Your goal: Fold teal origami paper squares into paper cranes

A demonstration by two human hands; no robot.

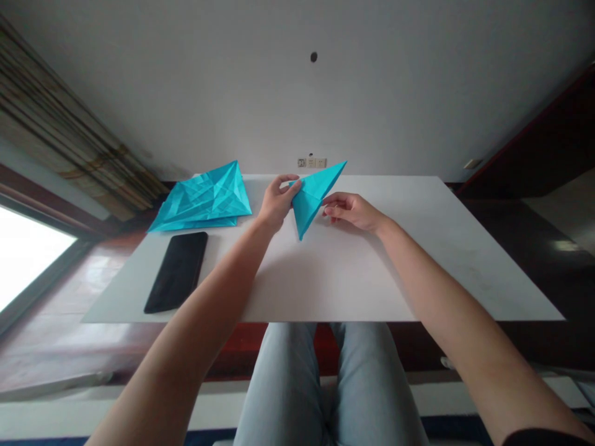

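Observation:
A folded piece of turquoise paper [312,197], roughly triangular with sharp corners, is held tilted over the white table. My left hand [279,201] pinches its left edge between thumb and fingers. Just right of the paper is my right hand [353,212], its fingers curled with thumb and index close together. Whether those fingertips touch the paper's edge or hold anything, I cannot tell. Creased turquoise sheets [207,197] lie in a loose stack at the table's back left.
A black phone or tablet [176,271] lies on the white table [455,266] at the front left, near my left forearm. Behind the table is a wall with several sockets [311,163]. My legs are below the front edge; a curtain [60,124] hangs at left.

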